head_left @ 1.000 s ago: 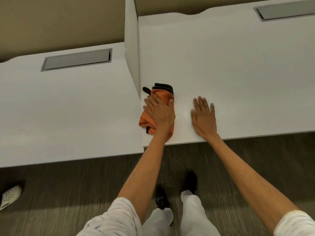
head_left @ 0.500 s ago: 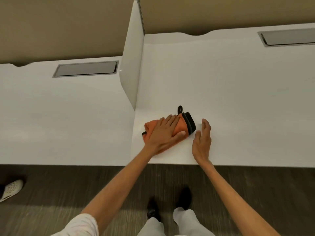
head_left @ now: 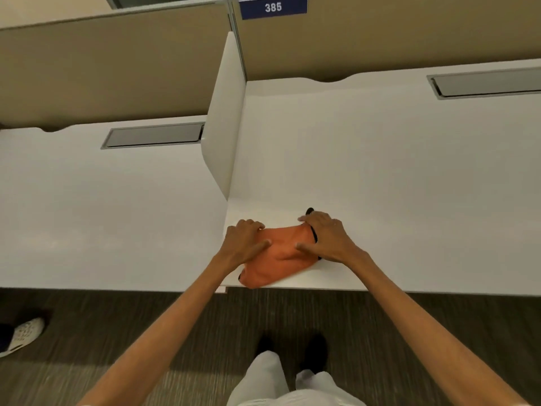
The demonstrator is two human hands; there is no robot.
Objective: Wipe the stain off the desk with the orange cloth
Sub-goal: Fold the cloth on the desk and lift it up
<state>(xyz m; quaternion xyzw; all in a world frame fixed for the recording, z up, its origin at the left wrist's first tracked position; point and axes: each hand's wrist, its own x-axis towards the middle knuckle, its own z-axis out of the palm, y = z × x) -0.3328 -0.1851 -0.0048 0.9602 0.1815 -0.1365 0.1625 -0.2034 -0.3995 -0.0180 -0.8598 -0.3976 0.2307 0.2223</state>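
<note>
Nearest you are your own legs in pale trousers (head_left: 272, 376) and dark shoes (head_left: 317, 351) on the grey-brown floor (head_left: 409, 332), and off at the far left edge a white perforated shoe (head_left: 23, 334) that is not yours. Both your forearms reach up from the bottom of the view to the near edge of the white counter (head_left: 409, 200). The orange cloth (head_left: 278, 256) lies bunched right at that near edge — its lower fold meets or slightly overhangs the lip — and close to the counter's left corner, where a seam separates it from the neighbouring white counter (head_left: 102, 215). Your left hand (head_left: 244, 243) presses on the cloth's left end with fingers curled and thumb laid across the fabric; your right hand (head_left: 328, 237) covers the right end, fingers bent over the black trim (head_left: 314, 234), thumb pointing inward. Both hands are loosely cupped on the cloth rather than closed around it. No stain can be made out on the white surface. To the right of your right hand the counter runs bare and wide; beyond the cloth it is equally open up to the back edge. To the left, a white divider panel (head_left: 224, 127) stands upright along the seam, beginning a little beyond the cloth — that side is walled. Farther back sit two grey cable slots, one in each counter (head_left: 155, 135) (head_left: 486, 85), then tan partition walls (head_left: 380, 36) and a blue plate (head_left: 272, 7) reading 385.
</note>
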